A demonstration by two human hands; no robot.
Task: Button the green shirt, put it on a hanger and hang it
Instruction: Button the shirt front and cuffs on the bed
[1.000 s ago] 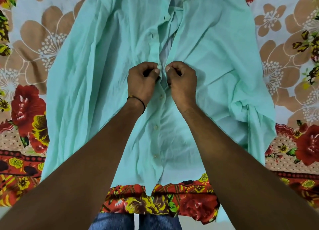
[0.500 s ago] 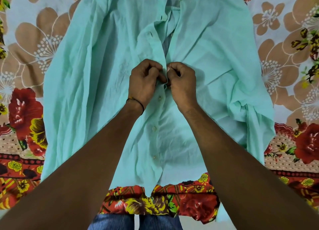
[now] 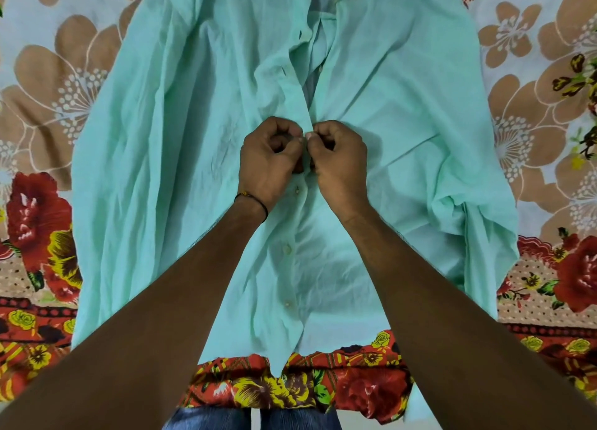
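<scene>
Shirt: the green shirt (image 3: 181, 139) lies front-up on the floral bedsheet (image 3: 533, 106), hem toward you and collar at the far edge of the view
Done so far: the three buttons (image 3: 287, 248) below your hands look fastened; above your hands the open placket (image 3: 315, 58) gapes up to the collar
Left hand: your left hand (image 3: 268, 161) has its fingers curled, thumb and forefinger pinching one front edge at mid-chest
Right hand: your right hand (image 3: 339, 161) is curled the same way and pinches the facing edge, its thumb tip just beside the left thumb
Button in hand: it is hidden between your fingertips, so you cannot tell from here whether it is through its hole
Step, as I judge it: you are fastening the fourth button from the hem
Do it well: hold the hole edge flat and taut with one hand, tip the button on its edge with the other, push it through, then let it turn flat
Check the pairing: the edges above cross loosely, so match this button to the hole directly opposite, or the front will pull crooked
Ease the cloth: the fabric bunches around your knuckles; pull lightly toward the hem so the placket lies straight before you move up
Left to do: the buttons up to the collar, then the hanger, which is not in view
</scene>
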